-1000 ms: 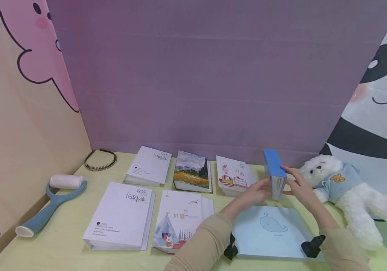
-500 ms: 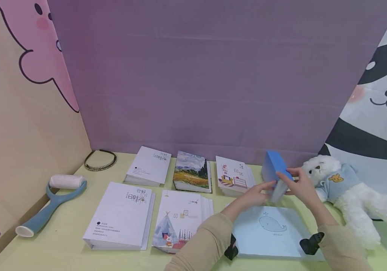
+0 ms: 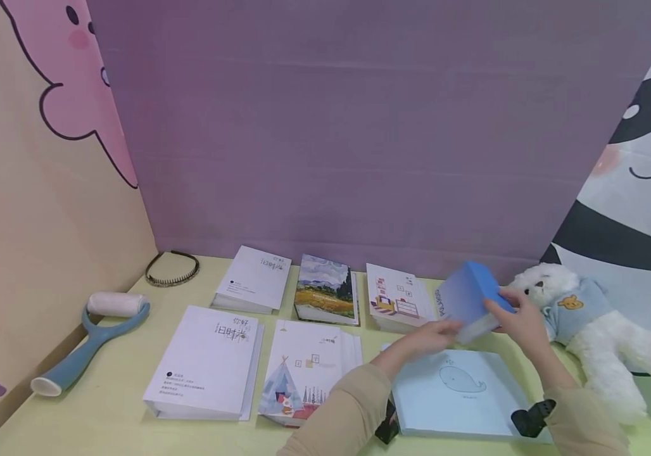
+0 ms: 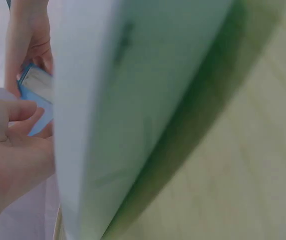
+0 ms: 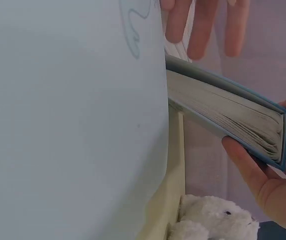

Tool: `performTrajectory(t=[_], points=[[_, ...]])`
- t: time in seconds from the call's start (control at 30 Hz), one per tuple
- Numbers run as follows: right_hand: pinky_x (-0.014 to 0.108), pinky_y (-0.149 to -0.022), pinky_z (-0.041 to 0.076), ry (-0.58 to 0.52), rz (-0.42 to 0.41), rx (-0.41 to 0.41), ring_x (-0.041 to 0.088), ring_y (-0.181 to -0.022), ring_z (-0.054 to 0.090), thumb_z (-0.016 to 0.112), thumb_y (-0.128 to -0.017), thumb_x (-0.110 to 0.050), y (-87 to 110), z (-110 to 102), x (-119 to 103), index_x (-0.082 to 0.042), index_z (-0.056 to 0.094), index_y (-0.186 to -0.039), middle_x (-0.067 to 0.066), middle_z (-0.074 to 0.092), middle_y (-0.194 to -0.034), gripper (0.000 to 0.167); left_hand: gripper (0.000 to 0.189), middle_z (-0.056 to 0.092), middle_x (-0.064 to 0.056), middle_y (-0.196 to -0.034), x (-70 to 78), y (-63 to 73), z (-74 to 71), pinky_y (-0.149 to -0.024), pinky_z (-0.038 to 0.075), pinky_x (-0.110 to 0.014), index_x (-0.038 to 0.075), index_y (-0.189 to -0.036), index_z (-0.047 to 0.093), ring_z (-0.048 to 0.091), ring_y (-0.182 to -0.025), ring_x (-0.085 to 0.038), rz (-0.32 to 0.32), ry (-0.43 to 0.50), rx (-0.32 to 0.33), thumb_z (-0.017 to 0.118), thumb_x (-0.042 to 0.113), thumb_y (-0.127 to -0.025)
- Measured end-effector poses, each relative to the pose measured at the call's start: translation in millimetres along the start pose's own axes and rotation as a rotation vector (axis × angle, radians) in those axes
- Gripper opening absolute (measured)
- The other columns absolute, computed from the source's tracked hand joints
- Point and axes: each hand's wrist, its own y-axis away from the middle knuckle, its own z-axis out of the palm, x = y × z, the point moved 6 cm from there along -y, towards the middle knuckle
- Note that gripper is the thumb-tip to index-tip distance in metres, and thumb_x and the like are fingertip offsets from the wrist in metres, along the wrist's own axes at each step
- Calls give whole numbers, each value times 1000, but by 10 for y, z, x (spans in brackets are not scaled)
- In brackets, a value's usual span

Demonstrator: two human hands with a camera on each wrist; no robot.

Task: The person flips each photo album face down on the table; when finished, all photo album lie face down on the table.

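Note:
In the head view, a thick blue photo album leans to the left, its spine up to the right. My right hand grips it at the spine, thumb and fingers on opposite covers, as the right wrist view shows too. There the page edges of the album face the camera. My left hand is by the album's lower left edge. Its fingers are extended and apart from the cover in the right wrist view. Below both hands lies a pale blue album with a whale drawing.
Several albums lie in two rows to the left, among them a landscape-cover album and a teepee-cover album. A white plush bear lies at the right. A lint roller and a headband are at the far left.
The blue album has tipped from upright to leaning left, its spine shifting right with my right hand. My left hand has loosened from its lower edge.

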Motion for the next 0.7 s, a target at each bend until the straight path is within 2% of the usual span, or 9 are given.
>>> performTrajectory(t=[0.07, 0.1, 0.2, 0.27, 0.33, 0.43, 0.57, 0.7], points=[[25, -60, 56, 26, 5, 2, -10, -74, 52, 53, -94, -38, 6, -13, 31, 12, 31, -138, 38, 38, -134, 71, 42, 49, -3, -141, -8, 29, -6, -106, 37, -26, 15, -140, 44, 45, -129, -14, -11, -18, -7, 46, 20, -98], [24, -60, 56, 44, 8, 3, -9, -71, 54, 53, -94, -38, 9, -20, 37, 13, 32, -138, 38, 38, -133, 70, 42, 49, -4, -140, -14, 43, -10, -105, 38, -25, 15, -140, 44, 46, -128, -14, -19, -28, -11, 45, 21, -99], [27, -61, 56, 119, 7, 5, 18, -78, 66, 52, -94, -40, 6, -39, 38, 15, 35, -135, 39, 40, -131, 70, 43, 49, -4, -141, -19, 83, -26, -105, 38, -25, 14, -141, 43, 46, -129, -15, -31, -49, -27, 44, 23, -99], [38, -69, 56, 175, 4, 6, 39, -93, 62, 51, -94, -41, -9, -69, 22, 15, 38, -133, 40, 41, -131, 69, 43, 47, -2, -143, -14, 93, -39, -106, 37, -25, 14, -141, 42, 44, -131, -14, -34, -64, -33, 43, 24, -100], [48, -78, 52, 199, 9, -3, 50, -107, 51, 49, -95, -41, -20, -87, 31, 15, 39, -133, 40, 40, -132, 69, 43, 45, 0, -144, -16, 101, -47, -107, 35, -24, 14, -142, 42, 41, -133, -13, -35, -84, -38, 43, 24, -100], [59, -85, 44, 216, 46, -26, 55, -116, 40, 47, -95, -44, -24, -113, 96, 14, 40, -133, 40, 36, -134, 70, 42, 46, 2, -143, -32, 107, -38, -106, 35, -22, 14, -141, 43, 41, -133, -12, -37, -123, -50, 44, 23, -100], [58, -86, 43, 217, 97, -50, 55, -117, 38, 44, -95, -47, -13, -141, 221, 12, 40, -134, 40, 33, -136, 70, 41, 50, 2, -139, -56, 117, -14, -104, 37, -19, 13, -139, 45, 44, -130, -10, -40, -151, -73, 45, 21, -99], [58, -85, 42, 243, 89, -46, 55, -115, 39, 43, -97, -44, -12, -165, 319, 12, 44, -131, 40, 37, -133, 65, 41, 51, 1, -139, -80, 128, -8, -103, 38, -20, 13, -140, 44, 46, -128, -10, -53, -112, -81, 45, 19, -99]])
